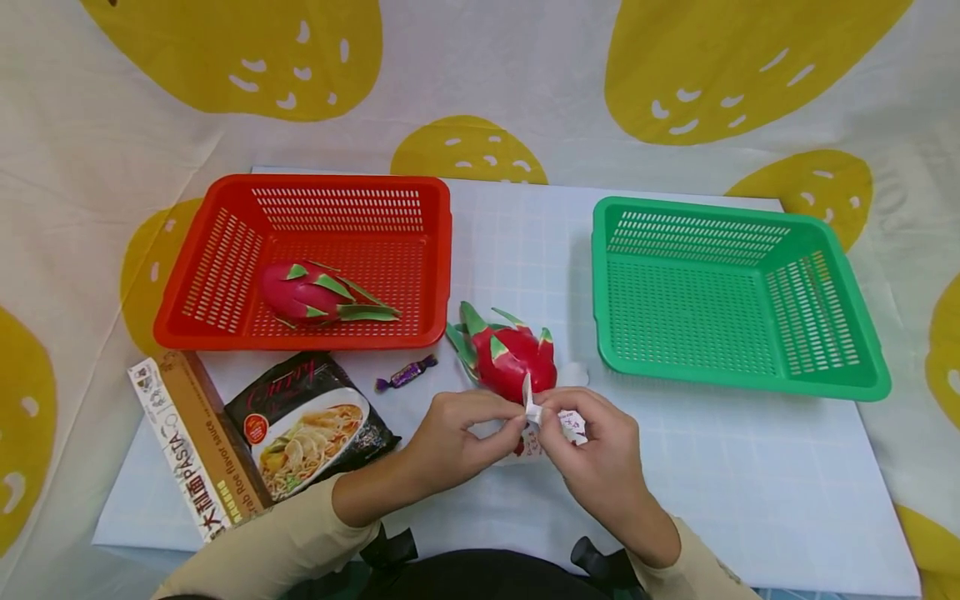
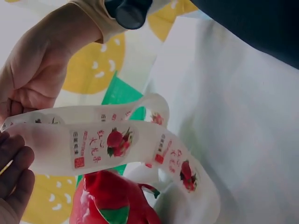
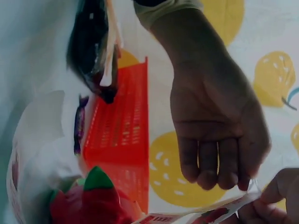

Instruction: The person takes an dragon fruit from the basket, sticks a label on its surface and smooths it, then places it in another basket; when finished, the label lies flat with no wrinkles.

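A band of translucent white label stickers (image 2: 117, 144), printed with red dragon fruit pictures and characters, hangs in loops from both hands in the left wrist view. My left hand (image 1: 457, 437) pinches its end between thumb and index finger. Close beside it, my right hand (image 1: 600, 446) also pinches the strip, and a small white piece (image 1: 532, 410) sticks up between the fingertips. Just beyond the hands lies a red dragon fruit (image 1: 516, 358) with green scales, partly covered by them. Most of the strip is hidden under the hands in the head view.
A red basket (image 1: 300, 342) holding another dragon fruit (image 1: 311, 292) stands at the back left. On the right is a green basket (image 1: 750, 382). A wrapped candy (image 1: 406, 372), a black noodle packet (image 1: 307, 425) and a pasta box (image 1: 197, 442) lie at the left.
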`<state>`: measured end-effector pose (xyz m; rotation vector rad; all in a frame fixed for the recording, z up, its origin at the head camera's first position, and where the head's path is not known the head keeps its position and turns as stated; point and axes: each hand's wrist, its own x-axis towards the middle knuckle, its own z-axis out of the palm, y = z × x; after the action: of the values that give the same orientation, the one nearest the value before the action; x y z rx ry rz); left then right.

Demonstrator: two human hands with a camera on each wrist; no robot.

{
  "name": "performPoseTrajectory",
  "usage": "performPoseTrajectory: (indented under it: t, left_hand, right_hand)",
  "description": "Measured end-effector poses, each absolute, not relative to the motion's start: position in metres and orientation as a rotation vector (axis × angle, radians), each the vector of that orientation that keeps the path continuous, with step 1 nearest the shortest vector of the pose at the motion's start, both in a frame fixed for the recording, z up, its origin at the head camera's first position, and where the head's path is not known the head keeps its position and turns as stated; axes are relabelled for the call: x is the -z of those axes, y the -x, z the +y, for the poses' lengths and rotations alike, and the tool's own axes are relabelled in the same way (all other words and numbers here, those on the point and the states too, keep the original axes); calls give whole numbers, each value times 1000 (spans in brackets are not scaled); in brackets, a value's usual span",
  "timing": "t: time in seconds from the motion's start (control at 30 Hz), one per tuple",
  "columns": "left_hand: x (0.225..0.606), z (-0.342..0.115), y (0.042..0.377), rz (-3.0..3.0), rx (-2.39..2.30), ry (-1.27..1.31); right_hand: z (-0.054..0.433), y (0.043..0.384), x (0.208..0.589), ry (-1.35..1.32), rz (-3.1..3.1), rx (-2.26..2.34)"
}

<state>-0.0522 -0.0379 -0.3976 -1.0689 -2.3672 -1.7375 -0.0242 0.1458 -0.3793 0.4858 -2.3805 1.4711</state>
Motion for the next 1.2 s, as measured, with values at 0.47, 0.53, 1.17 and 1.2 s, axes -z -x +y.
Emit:
performPoseTrajectory:
  t: [0.47, 0.53, 1.17, 1.2]
  left_hand:
    - [394, -36, 52, -2443, 2388, 711]
    - [395, -35, 51, -2436, 2358, 703]
    - [390, -36, 51, -2550, 2140, 773]
    - [391, -36, 51, -2547, 2139, 768]
  right_hand:
    - [142, 24, 385, -552, -2362, -1377]
    - [141, 23, 386, -493, -2361, -1420]
    - [147, 28, 380, -495, -2510, -1418]
    - [146, 28, 381, -478, -2503, -1423]
